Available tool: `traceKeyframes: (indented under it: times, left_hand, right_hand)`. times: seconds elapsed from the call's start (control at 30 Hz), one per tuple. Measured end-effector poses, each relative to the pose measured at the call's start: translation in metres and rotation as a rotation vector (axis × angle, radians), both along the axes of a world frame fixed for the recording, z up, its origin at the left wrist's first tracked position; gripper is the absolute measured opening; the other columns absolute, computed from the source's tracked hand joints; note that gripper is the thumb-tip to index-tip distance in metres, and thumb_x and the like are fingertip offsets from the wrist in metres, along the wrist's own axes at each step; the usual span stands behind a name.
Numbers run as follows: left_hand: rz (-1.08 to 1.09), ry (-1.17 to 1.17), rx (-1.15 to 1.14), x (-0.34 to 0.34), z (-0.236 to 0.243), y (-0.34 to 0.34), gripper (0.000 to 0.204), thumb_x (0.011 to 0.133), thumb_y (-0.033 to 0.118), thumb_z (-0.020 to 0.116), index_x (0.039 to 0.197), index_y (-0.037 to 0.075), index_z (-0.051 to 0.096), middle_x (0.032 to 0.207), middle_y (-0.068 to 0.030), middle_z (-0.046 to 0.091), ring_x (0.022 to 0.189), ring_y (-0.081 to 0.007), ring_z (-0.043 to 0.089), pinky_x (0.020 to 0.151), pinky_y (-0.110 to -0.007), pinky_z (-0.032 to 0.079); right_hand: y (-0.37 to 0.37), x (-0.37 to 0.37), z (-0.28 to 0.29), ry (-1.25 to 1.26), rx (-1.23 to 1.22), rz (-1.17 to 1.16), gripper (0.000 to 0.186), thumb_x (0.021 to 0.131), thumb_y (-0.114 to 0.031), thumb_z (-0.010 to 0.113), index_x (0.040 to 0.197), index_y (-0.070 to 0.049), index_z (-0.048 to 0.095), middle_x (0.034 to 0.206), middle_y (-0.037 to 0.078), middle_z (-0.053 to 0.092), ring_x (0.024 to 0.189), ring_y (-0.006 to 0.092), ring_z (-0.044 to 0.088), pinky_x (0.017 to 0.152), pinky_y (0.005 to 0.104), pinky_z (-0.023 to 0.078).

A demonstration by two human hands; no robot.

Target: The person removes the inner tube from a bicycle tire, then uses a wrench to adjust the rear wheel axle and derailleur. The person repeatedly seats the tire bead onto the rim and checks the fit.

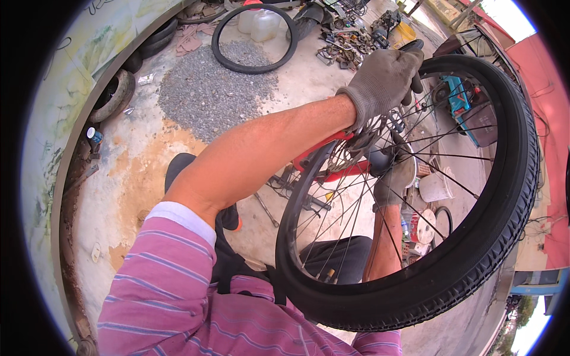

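A bicycle wheel (516,154) with a black treaded tyre and thin dark spokes stands tilted before me, covering much of the right side. My left hand (383,80), in a grey work glove, is closed on the wheel's far upper-left edge. Dark fingertips curl over its inner side. Through the spokes, a red bicycle frame (344,172) shows near the hub and gear parts. My right hand (396,175), gloved too, is behind the wheel and seems closed around the end of a red frame tube. Spokes hide part of its fingers.
A loose black tyre (222,54) lies by a gravel patch (208,83) and plastic jugs (264,26). Scattered metal parts (350,44) lie farther back. Used tyres (113,98) line the left wall. Right of me are a white bucket (436,186) and a teal machine (457,101).
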State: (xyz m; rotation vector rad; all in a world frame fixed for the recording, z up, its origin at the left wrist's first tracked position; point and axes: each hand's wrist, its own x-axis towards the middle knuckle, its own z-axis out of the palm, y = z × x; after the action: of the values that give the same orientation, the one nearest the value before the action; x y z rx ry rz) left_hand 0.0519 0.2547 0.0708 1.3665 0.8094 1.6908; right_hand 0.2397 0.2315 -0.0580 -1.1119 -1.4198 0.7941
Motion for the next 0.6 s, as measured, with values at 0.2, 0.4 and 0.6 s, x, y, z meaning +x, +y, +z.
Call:
traceKeyframes:
  times: [0.2, 0.4, 0.6]
  left_hand:
    - [-0.055, -0.202, -0.39, -0.003, -0.003, 0.035, 0.053, 0.104, 0.045, 0.05, 0.077, 0.002, 0.067, 0.054, -0.0068, 0.055, 0.042, -0.0129, 0.042, 0.041, -0.031, 0.033]
    - [-0.124, -0.163, -0.357, 0.001, -0.001, 0.032, 0.058, 0.106, 0.048, 0.049, 0.078, 0.001, 0.068, 0.054, -0.0069, 0.055, 0.041, -0.0123, 0.041, 0.041, -0.03, 0.032]
    - [-0.126, -0.118, -0.223, -0.002, 0.004, 0.009, 0.06, 0.107, 0.048, 0.049, 0.08, -0.001, 0.07, 0.055, -0.0084, 0.059, 0.042, -0.011, 0.046, 0.042, -0.027, 0.034]
  right_hand:
    - [0.001, 0.002, -0.001, -0.049, 0.088, 0.026, 0.033, 0.104, -0.016, 0.048, 0.124, 0.006, 0.065, 0.082, 0.004, 0.058, 0.061, 0.0102, 0.055, 0.052, 0.0251, 0.045]
    - [-0.007, -0.002, 0.007, -0.127, 0.114, -0.027, 0.035, 0.107, -0.023, 0.047, 0.124, 0.002, 0.066, 0.081, 0.0, 0.057, 0.069, 0.0071, 0.056, 0.052, 0.0232, 0.043]
    - [-0.009, -0.002, 0.007, 0.021, -0.062, -0.012, 0.035, 0.108, -0.024, 0.048, 0.126, 0.001, 0.065, 0.086, -0.003, 0.055, 0.071, 0.006, 0.051, 0.06, 0.0225, 0.042]
